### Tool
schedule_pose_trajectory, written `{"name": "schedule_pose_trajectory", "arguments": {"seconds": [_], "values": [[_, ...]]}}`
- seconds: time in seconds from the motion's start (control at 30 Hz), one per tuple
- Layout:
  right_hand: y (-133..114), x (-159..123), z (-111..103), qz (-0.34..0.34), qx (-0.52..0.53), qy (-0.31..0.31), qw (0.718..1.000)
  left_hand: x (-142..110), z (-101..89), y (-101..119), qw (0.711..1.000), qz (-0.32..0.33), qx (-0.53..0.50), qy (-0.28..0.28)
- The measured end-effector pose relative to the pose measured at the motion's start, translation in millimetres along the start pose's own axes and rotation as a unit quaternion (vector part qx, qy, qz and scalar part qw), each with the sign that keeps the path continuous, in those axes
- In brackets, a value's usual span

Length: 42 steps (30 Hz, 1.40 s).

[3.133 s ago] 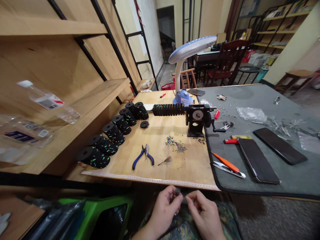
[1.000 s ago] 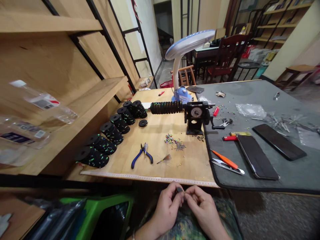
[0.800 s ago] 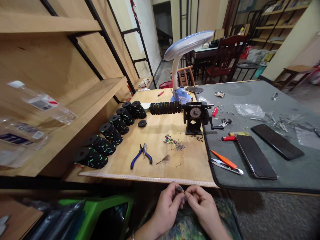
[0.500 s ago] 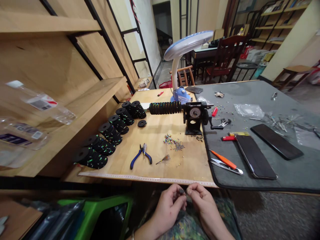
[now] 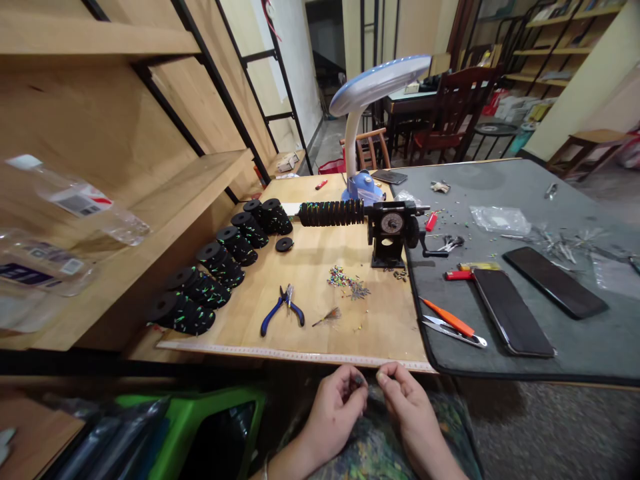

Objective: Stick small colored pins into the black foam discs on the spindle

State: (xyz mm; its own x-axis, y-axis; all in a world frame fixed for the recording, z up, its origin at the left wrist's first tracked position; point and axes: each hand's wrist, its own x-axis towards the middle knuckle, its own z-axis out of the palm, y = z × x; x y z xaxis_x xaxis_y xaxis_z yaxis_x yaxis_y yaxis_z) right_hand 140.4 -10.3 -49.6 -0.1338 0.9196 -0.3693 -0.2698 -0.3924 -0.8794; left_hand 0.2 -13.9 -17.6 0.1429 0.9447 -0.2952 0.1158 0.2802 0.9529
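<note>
Both of my hands are over my lap, just short of the table's front edge. My left hand (image 5: 336, 408) is closed with thumb and fingers pinched around a small dark thing (image 5: 359, 380), too small to name. A short gap to the right, my right hand (image 5: 407, 403) is pinched too, and whatever lies between its fingertips is too fine to make out. Nearest on the wood lie a bundle of thin wire-like strands (image 5: 330, 316) and blue-handled pliers (image 5: 283, 311). Behind them are a pile of coloured beads (image 5: 339, 276) and small grey pieces (image 5: 359, 290).
A black hand-crank winder (image 5: 391, 230) holds a row of black spools (image 5: 331, 213). More stacked spools (image 5: 187, 290) line the left. On the grey mat (image 5: 545, 200) lie phones (image 5: 513, 312), thread snips (image 5: 455, 331) and an orange tool (image 5: 447, 316). A desk lamp (image 5: 357, 180) stands behind.
My hands have drawn slightly apart, the left shifting a little leftward and the right a little rightward. The things on the table have stayed in place.
</note>
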Motion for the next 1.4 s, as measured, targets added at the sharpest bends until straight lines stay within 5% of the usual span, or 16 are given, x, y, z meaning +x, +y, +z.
{"name": "schedule_pose_trajectory", "arguments": {"seconds": [0.5, 0.73, 0.97, 1.4], "values": [[-4.3, -3.9, 7.9, -0.009, -0.032, -0.008, 0.999, 2.4, 0.8, -3.6, 0.994, 0.045, 0.09, 0.033], [-7.4, -3.3, 9.3, -0.009, -0.024, -0.062, 0.998, 0.5, -0.3, -0.2, 0.995, 0.04, 0.08, 0.037], [-15.6, -10.4, 10.2, 0.006, -0.138, -0.116, 0.984, 0.0, -8.5, -1.1, 0.994, 0.071, 0.034, 0.077], [-6.6, -19.1, 13.0, -0.03, -0.167, -0.091, 0.981, -3.3, -8.4, 1.3, 0.987, 0.094, 0.072, 0.113]]}}
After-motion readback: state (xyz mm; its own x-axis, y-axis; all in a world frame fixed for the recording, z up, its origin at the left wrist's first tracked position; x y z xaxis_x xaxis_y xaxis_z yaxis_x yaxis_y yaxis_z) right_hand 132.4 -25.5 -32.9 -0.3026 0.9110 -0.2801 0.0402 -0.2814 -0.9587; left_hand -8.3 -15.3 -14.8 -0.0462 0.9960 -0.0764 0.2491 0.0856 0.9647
